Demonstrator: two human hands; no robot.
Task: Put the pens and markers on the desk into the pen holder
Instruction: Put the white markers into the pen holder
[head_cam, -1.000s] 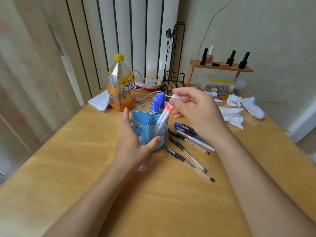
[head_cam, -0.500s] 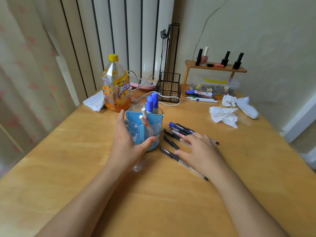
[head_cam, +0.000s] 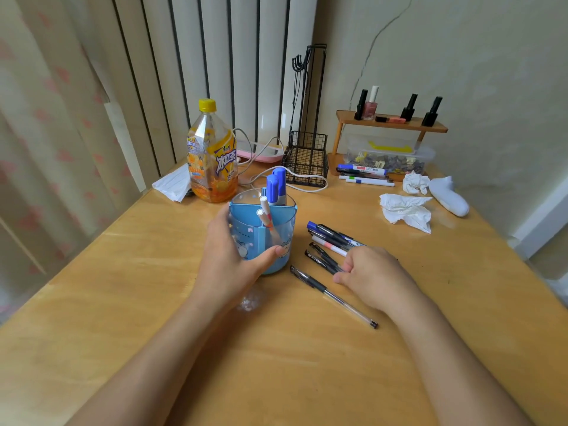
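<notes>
The left hand (head_cam: pixel 229 262) wraps its fingers (head_cam: pixel 270 253) around the blue pen holder (head_cam: pixel 263 238) on the tabletop (head_cam: pixel 123 302), thumb on its front wall. Inside stand two blue markers (head_cam: pixel 275 187) and two orange-banded pens (head_cam: pixel 266 215). The right hand (head_cam: pixel 373 276) curls its fingers (head_cam: pixel 347 265) down onto the loose pens (head_cam: pixel 327 241) just right of the holder; whether they grip one I cannot tell.

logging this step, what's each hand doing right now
left hand: closed around the pen holder
right hand: fingers curled over the pens; a firm hold cannot be told
</notes>
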